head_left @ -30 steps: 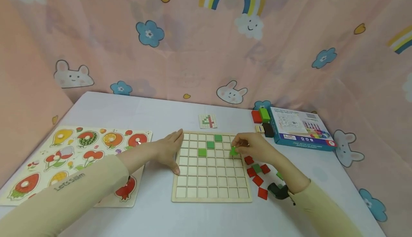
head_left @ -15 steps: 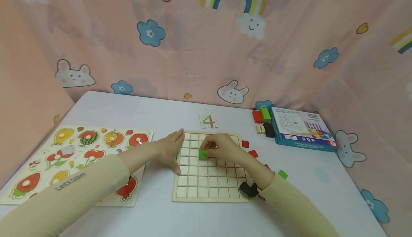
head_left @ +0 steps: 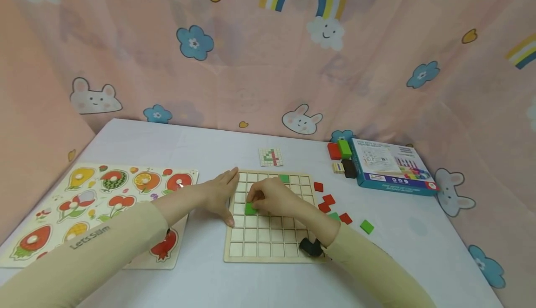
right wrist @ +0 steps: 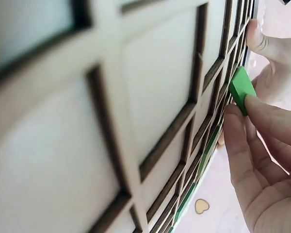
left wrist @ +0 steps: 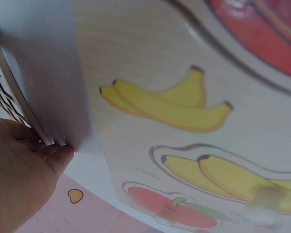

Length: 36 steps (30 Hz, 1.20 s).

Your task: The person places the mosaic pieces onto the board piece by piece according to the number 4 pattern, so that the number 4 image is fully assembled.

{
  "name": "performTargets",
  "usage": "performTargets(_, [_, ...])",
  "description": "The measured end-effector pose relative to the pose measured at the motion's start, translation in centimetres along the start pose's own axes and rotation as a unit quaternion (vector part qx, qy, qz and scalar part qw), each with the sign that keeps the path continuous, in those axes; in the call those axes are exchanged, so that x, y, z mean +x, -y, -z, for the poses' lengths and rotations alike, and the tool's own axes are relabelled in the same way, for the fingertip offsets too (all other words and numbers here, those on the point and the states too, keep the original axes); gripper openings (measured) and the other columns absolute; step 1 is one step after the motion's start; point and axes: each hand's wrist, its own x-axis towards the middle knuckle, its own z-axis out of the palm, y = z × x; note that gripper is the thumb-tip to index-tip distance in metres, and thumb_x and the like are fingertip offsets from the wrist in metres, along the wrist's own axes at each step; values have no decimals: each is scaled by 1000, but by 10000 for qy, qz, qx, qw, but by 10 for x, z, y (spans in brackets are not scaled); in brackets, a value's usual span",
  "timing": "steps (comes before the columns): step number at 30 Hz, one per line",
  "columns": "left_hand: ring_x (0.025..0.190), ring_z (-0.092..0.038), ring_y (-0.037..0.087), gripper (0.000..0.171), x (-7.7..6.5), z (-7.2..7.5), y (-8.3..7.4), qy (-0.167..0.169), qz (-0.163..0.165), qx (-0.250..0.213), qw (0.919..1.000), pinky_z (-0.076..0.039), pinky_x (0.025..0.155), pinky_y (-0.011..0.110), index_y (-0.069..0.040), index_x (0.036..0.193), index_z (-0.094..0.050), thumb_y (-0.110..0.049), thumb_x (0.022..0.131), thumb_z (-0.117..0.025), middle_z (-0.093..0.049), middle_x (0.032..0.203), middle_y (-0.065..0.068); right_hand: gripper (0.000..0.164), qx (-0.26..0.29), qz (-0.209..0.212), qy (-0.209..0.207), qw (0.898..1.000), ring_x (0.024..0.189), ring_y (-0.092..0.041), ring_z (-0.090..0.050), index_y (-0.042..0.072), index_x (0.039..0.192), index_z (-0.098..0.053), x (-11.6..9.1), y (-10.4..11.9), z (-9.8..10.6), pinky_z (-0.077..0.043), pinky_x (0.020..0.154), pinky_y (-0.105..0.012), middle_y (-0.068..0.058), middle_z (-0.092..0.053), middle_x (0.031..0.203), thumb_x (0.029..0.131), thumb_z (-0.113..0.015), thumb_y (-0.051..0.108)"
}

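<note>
My right hand [head_left: 274,197] pinches a green square tile [head_left: 250,209] between thumb and fingertips at the left part of a wooden grid board [head_left: 276,250]. In the right wrist view the tile [right wrist: 240,90] stands tilted, its edge right at the grid. My left hand [head_left: 219,195] lies along the board's left edge with fingers and thumb extended, touching the rim. One green tile [head_left: 284,178] shows set in an upper square; the right hand hides others in the head view. Green tiles [right wrist: 184,199] sit in the grid in the right wrist view.
Several red tiles [head_left: 345,218] and a loose green tile [head_left: 366,226] lie right of the board. A small pattern card [head_left: 271,157] lies behind it. A fruit puzzle board [head_left: 102,196] is under the left forearm. Blocks [head_left: 334,151] and a blue box [head_left: 395,168] stand back right.
My right hand has moved left across the grid with the green tile, from the board's right side to its left columns. The left hand has stayed at the left edge.
</note>
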Motion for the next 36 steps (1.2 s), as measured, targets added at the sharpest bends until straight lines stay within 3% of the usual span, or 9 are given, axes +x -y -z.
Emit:
performTargets(15, [154, -3, 45, 133, -1, 1, -1, 4, -17, -13, 10000, -14, 127, 54, 10, 155, -4, -52, 69, -84, 5, 165, 27, 8, -517, 96, 0, 9986, 73, -6, -57, 12, 90, -77, -1, 0, -2, -50, 67, -18, 4, -71, 78, 85, -75, 6])
performTargets(20, [154, -2, 45, 133, -1, 1, -1, 35, 3, 10, 10000, -13, 127, 54, 10, 155, -3, -52, 69, -84, 7, 165, 26, 12, -401, 15, 25, 9992, 74, -7, -58, 13, 96, -76, -6, -2, 6, -50, 67, -20, 4, -70, 81, 86, -73, 6])
performTargets(28, [155, 0, 44, 133, 1, 1, -2, 23, -28, -14, 10000, -12, 128, 52, 9, 155, -3, -52, 69, -84, 7, 165, 26, 19, -118, 25, -33, 9999, 84, -13, -62, 13, 107, -74, -46, -38, 58, -55, 76, -25, -2, -71, 93, 89, -71, 10])
performTargets(36, [154, -1, 45, 133, 0, 0, -1, 11, -26, -57, 10000, -12, 128, 53, 10, 155, -3, -50, 69, -85, 6, 165, 27, 16, -118, -653, 124, 9977, 83, -15, -58, 16, 102, -75, -97, -93, 89, -53, 71, -23, 2, -66, 86, 86, -75, 14])
